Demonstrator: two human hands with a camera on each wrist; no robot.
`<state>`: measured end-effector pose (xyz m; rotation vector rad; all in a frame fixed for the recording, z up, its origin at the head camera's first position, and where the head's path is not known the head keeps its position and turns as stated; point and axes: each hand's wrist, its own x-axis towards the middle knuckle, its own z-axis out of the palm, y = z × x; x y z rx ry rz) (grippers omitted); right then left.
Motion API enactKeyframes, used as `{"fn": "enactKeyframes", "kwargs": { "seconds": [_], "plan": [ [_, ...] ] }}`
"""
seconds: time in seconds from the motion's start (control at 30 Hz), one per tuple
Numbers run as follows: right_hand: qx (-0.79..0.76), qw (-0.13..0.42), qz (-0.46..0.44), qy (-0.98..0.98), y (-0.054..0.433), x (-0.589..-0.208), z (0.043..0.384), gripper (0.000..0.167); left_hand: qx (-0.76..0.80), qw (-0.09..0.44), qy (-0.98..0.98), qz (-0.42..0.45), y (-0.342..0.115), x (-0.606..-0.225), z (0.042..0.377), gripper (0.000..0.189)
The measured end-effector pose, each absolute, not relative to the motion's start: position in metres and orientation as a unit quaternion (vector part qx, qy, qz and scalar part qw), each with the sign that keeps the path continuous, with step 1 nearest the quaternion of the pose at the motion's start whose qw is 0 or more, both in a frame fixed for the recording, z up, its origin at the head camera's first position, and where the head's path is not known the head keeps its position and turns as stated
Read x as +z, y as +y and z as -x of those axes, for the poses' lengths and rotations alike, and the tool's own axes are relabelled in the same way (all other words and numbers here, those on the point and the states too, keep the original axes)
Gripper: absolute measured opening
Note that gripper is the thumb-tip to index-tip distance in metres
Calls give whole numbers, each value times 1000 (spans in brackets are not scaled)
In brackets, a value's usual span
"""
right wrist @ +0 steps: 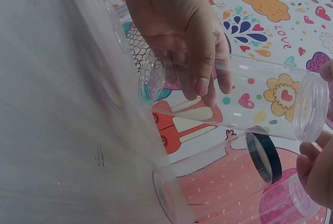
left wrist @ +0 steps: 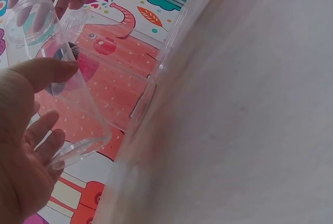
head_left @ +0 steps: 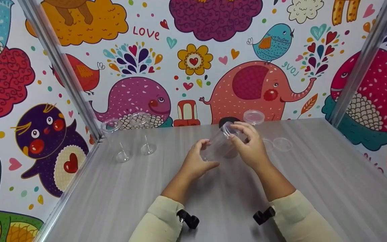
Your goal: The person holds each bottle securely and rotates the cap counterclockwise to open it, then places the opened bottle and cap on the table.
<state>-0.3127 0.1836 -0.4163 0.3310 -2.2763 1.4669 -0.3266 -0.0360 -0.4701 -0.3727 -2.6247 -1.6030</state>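
Head view: a clear jar (head_left: pixel 217 145), held tilted above a grey table (head_left: pixel 113 198).
The left hand (head_left: pixel 196 162) curls thumb and fingers round its body; the right hand (head_left: pixel 253 148) pinches its rim. A black-lidded jar (head_left: pixel 228 120) stands just behind.

A plain cream left sleeve (head_left: pixel 160 220), left of bottom centre, and a matching right sleeve (head_left: pixel 302 220), at lower right, each show a small black device (head_left: pixel 189 220) at the inner edge.
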Motion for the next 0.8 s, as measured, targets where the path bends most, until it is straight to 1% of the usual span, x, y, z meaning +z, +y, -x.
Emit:
{"fn": "enactKeyframes", "kwargs": {
  "seconds": [0.37, 0.6, 0.7, 0.8],
  "plan": [
    [567, 194, -151, -786, 184, -418, 314, 39, -522, 24, -844, 123, -37, -470, 328, 83],
    [567, 205, -159, -782, 184, -418, 315, 36, -525, 21, -842, 124, -37, -470, 329, 83],
    [549, 219, -148, -793, 184, -417, 315, 34, -523, 19, -843, 122, -36, -471, 329, 84],
    [529, 225, -119, -810, 183, -416, 315, 42, -523, 18, -844, 118, -35, -471, 329, 85]
  ]
}}
